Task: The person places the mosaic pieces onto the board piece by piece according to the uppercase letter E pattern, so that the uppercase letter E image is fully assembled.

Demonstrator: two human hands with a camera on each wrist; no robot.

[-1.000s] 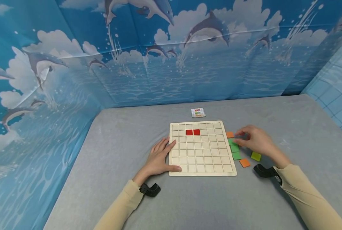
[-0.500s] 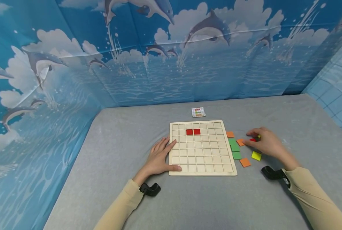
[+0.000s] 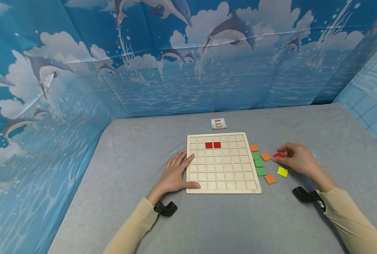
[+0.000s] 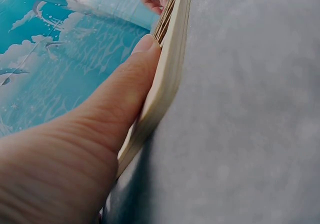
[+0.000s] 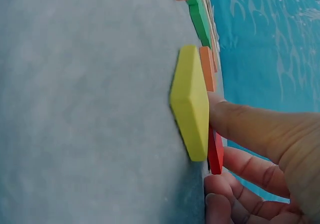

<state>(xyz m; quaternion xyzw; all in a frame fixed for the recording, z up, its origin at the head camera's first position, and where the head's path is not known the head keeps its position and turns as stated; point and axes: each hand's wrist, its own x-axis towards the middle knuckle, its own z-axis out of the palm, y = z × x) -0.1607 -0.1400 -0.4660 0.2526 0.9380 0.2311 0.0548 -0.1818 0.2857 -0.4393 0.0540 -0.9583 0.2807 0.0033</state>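
Fingers of your right hand (image 3: 297, 159) curl around a red tile (image 3: 278, 155), pinching it at the right of centre in the head view, just right of an orange tile (image 3: 265, 156). In the right wrist view that red tile (image 5: 215, 153) stands on edge between thumb and fingertips, with a yellow tile (image 5: 190, 102) in front of it. Your left hand (image 3: 175, 173) lies flat with straight fingers on the grey table (image 3: 144, 148), its thumb (image 4: 131, 81) pressed against the wooden grid board's (image 3: 222, 164) left edge. Two red tiles (image 3: 212, 145) sit in the board's second row. Green tiles (image 3: 258, 163) line the board's right edge.
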